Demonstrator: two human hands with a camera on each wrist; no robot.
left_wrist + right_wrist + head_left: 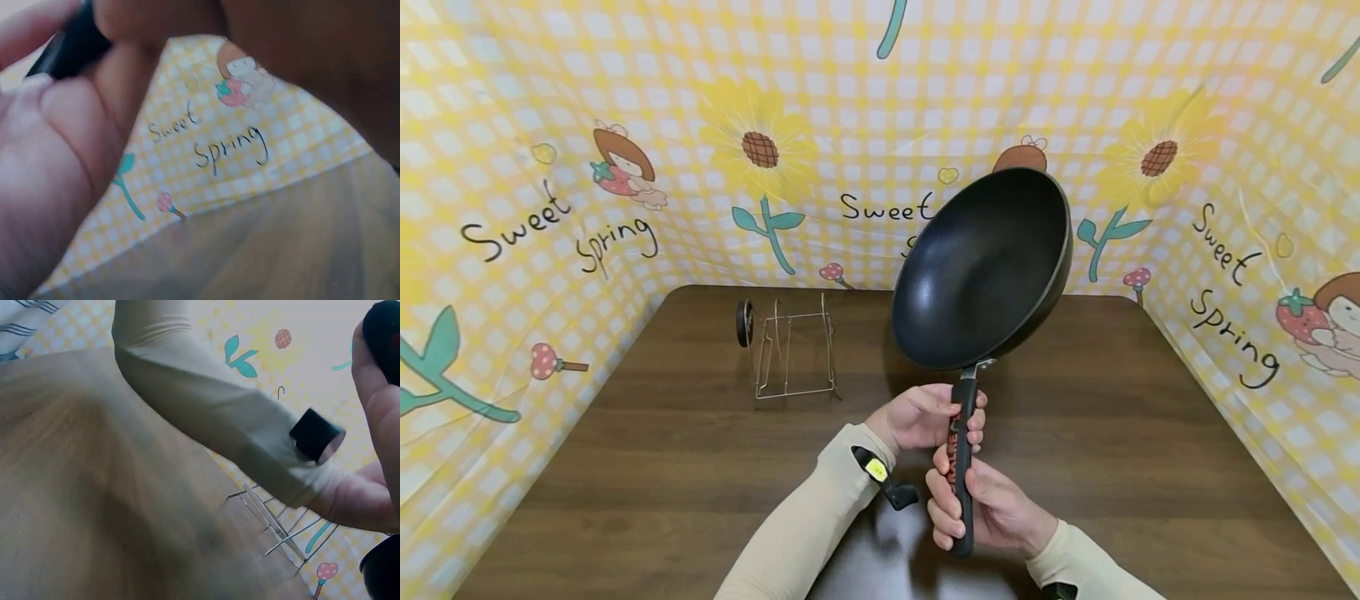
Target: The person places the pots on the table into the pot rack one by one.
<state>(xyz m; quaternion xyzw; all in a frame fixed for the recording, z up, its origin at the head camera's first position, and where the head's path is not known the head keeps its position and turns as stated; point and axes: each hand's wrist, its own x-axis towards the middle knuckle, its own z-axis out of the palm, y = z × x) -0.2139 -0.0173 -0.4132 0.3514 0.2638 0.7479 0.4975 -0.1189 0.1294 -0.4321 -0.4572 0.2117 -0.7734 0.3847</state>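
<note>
A black wok [985, 275] is held up over the table, tilted so its dark inside faces me in the head view. Its black handle [964, 500] with a red pattern points down toward me. My left hand [925, 417] grips the handle's upper part, just below the bowl. Lower down, near the handle's end, my right hand [988, 504] wraps round it with the thumb in front. In the left wrist view my left hand [50, 169] is close and blurred, with a piece of the dark handle above it. The right wrist view catches the handle's end [384, 337].
A wire rack [793, 354] stands on the brown table [700, 467] to the left of the wok, with a round black lid-like disc [744, 323] at its left side. A yellow checked cloth [865, 100] with flowers and lettering walls in the table's back and sides.
</note>
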